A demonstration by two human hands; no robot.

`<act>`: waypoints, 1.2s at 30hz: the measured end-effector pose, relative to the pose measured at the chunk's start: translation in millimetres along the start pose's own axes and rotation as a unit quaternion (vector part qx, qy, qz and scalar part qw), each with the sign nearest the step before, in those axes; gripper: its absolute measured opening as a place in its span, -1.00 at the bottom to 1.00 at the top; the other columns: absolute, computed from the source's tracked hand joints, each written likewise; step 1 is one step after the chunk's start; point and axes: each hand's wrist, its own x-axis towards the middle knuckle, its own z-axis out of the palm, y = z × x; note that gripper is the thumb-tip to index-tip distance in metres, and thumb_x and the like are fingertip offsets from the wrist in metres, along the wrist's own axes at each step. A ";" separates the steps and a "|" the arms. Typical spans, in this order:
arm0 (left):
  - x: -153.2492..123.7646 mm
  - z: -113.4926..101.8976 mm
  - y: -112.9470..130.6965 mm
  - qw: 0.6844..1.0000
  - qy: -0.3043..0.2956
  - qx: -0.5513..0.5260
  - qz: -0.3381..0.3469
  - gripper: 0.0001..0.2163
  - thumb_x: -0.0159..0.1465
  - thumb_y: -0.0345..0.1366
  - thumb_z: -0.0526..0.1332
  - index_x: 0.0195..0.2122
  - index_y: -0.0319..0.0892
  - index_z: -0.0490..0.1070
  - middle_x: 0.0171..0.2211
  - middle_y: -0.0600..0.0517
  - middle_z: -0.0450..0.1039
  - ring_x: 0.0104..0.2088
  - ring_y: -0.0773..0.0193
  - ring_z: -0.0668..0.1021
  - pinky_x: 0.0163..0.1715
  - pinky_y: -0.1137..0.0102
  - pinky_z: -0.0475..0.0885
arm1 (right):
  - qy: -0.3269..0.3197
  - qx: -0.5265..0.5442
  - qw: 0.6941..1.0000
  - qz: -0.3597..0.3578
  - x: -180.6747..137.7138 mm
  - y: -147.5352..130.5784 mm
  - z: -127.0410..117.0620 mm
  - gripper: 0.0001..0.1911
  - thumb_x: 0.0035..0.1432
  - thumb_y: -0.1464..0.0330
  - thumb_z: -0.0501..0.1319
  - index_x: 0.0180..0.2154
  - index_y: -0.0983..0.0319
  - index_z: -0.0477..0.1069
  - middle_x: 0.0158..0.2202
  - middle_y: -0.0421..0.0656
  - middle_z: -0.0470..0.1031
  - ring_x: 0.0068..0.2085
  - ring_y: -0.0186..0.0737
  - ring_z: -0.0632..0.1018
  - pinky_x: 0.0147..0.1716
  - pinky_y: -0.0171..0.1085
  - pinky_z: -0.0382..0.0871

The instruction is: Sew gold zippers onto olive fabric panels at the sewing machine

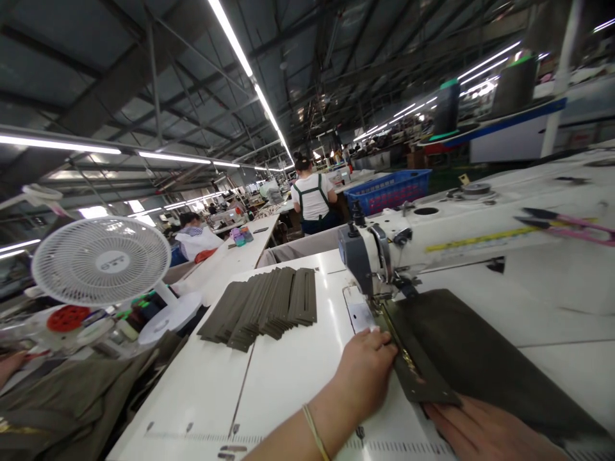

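Observation:
My left hand [364,370] rests on the white table with fingers curled against the left edge of a dark olive fabric piece [461,352], beside a brass zipper [401,349] running to the needle of the white sewing machine [432,237]. My right hand [485,430] lies flat on the near end of the fabric, fingers stretched out and partly tucked under its edge. The fabric runs under the presser foot [379,301].
A fanned stack of olive strips [266,307] lies on the table [288,378] to the left. A white fan [100,259] stands at far left. Pink scissors [571,224] lie on the machine. Other workers [312,198] sit at benches beyond, near a blue crate [394,189].

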 end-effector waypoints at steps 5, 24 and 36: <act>3.1 1.8 1.2 1.000 -0.007 0.021 0.009 -0.84 0.31 -0.41 0.22 -0.10 -0.28 0.47 0.00 -0.16 0.52 0.05 0.07 0.54 0.13 0.15 0.45 | 0.004 -0.002 1.000 0.017 -4.9 -2.4 3.3 -0.65 0.12 0.61 0.02 -0.20 0.26 0.51 -0.33 -0.10 0.60 -0.25 -0.16 0.57 -0.14 -0.24 0.49; 22.8 11.9 -19.4 0.997 0.050 0.042 0.041 -0.81 0.19 -0.47 0.32 -0.16 -0.33 0.47 -0.13 -0.13 0.56 -0.17 0.08 0.61 -0.06 0.23 0.57 | 0.094 0.032 0.992 0.083 24.4 22.5 12.9 -0.60 -0.06 0.72 -0.05 -0.30 0.26 0.39 -0.47 -0.21 0.51 -0.46 -0.29 0.50 -0.37 -0.34 0.41; 38.3 14.9 -33.3 0.997 -0.032 0.038 -0.055 -0.88 0.20 -0.52 0.24 -0.25 -0.24 0.49 -0.23 -0.11 0.49 -0.27 0.05 0.57 -0.26 0.21 0.57 | 0.090 0.035 0.993 0.075 35.0 47.7 33.2 -0.58 0.08 0.72 -0.10 -0.39 0.29 0.47 -0.49 -0.16 0.53 -0.48 -0.29 0.49 -0.44 -0.31 0.41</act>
